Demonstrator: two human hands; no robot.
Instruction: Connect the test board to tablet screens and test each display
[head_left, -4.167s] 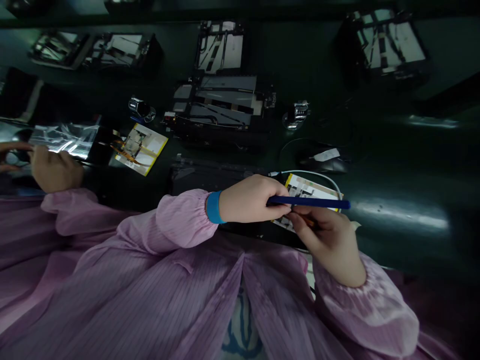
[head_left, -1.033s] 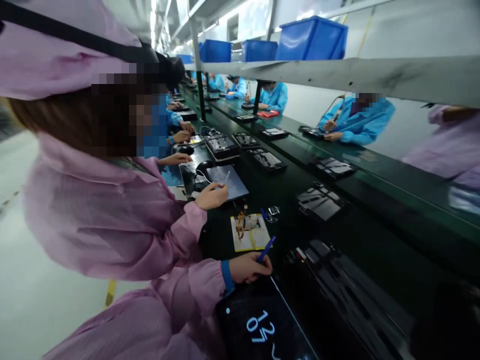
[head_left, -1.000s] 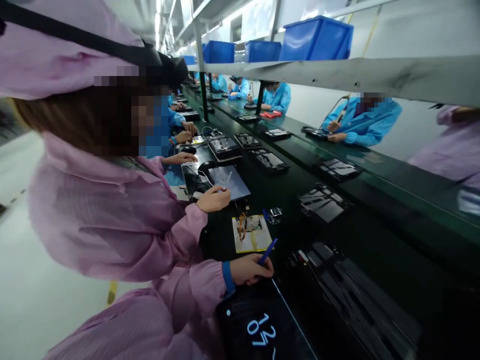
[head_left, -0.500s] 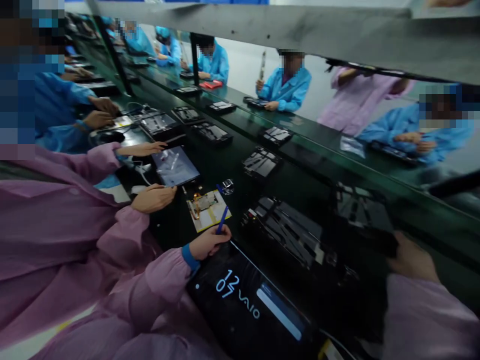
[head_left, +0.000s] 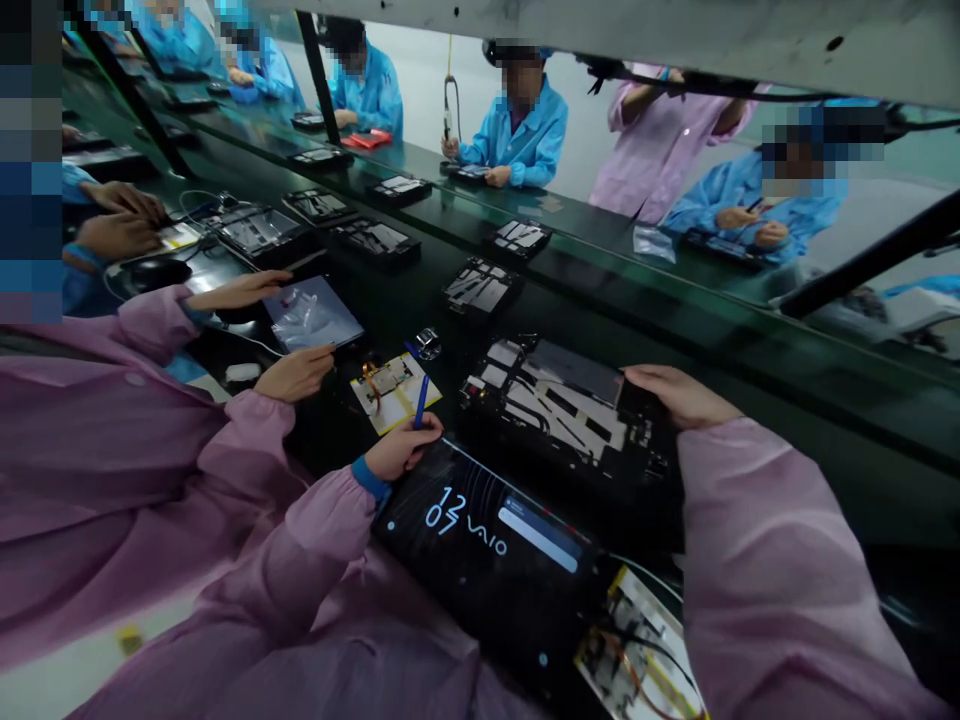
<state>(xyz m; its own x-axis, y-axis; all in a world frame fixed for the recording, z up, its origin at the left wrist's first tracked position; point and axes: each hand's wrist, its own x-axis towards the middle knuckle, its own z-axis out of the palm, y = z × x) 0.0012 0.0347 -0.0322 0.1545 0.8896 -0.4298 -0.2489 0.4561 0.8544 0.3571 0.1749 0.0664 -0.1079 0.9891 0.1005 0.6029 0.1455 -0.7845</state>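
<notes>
My left hand is closed at the top left corner of a tablet, a slim blue pen-like stick standing up from its fingers. The tablet's screen is lit with "12 07" and "VAIO", and it leans at my front. My right hand grips the far right corner of a black tray, thumb on top and other fingers hidden. Grey and white tablet inner parts show in this tray. Beside the tablet's lower right lies a circuit assembly with a yellow edge and wires.
A second yellow-edged assembly lies beyond my left hand, near a small clear-and-metal piece. At left, a co-worker's hands hold a film-covered panel. More black trays line the bench. A glass-like ledge and a dark post stand beyond.
My right hand has brought a tray in from the right to where another tray lay. The view has shifted, and the circuit assembly beside the tablet now shows more fully.
</notes>
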